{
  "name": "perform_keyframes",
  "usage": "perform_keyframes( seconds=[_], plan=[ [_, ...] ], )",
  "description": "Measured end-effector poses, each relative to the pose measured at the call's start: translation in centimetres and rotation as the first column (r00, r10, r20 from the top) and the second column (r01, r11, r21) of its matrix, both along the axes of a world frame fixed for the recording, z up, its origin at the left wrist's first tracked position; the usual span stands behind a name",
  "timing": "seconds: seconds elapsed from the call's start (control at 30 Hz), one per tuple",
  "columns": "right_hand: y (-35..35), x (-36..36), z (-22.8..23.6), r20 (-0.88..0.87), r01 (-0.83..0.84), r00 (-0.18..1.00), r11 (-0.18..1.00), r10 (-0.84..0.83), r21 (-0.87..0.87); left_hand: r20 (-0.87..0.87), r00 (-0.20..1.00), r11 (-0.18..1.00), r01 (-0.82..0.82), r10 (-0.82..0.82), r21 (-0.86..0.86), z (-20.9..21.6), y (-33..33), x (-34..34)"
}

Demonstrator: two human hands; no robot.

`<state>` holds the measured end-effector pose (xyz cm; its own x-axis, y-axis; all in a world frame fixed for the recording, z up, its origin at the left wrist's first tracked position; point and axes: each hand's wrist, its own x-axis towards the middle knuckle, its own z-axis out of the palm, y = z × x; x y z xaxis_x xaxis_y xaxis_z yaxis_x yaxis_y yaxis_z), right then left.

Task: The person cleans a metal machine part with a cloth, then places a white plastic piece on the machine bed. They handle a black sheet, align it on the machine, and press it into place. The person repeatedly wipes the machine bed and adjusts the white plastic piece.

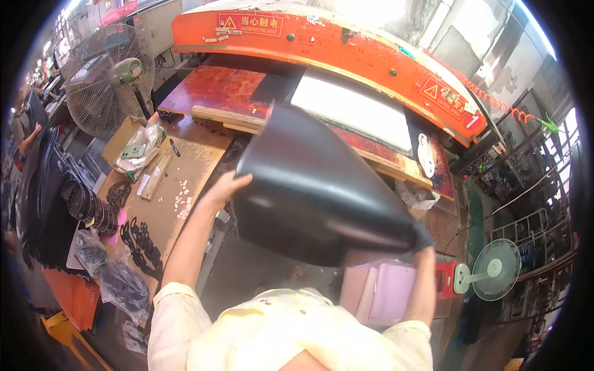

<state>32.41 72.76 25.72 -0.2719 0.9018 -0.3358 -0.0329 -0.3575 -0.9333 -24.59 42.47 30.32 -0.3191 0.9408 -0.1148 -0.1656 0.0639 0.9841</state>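
Observation:
A large black sheet (322,185), smooth and glossy like leather, is held up in front of me and bows in the middle. My left hand (228,187) grips its left edge, thumb on top and the other fingers hidden behind it. At the lower right corner, my right hand (424,253) is closed on the sheet, partly covered by the bunched material. Beyond the sheet lies a white slab (352,105) on the red-brown board (213,89) of an orange press (346,46). The sheet hides part of that board's front edge.
A side table (192,145) on the left carries an open carton (127,145), a black marker (175,148), black strap pieces (141,247) and plastic bags. Fans stand at left (108,80) and right (496,268). Pink-lilac blocks (391,290) sit low at right.

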Motion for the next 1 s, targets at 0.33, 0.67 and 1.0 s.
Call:
perform_keyframes(
  seconds=[0.33,0.67,1.0],
  plan=[
    [2.8,-6.3,4.3,-0.187,-0.018,0.982,0.997,0.031,0.07,-0.188,0.955,0.959,-0.189,0.23,0.213,9.1,8.3,-2.5],
    [15.3,-6.1,19.0,-0.465,0.19,0.865,0.735,0.188,0.651,-0.089,0.942,0.541,-0.108,0.325,0.834,17.1,13.2,-12.5],
    [16.1,-7.4,-1.6,-0.039,0.247,0.968,0.969,-0.248,-0.027,-0.143,0.982,0.991,-0.116,0.124,0.065,-1.8,30.1,-4.0]
  ],
)
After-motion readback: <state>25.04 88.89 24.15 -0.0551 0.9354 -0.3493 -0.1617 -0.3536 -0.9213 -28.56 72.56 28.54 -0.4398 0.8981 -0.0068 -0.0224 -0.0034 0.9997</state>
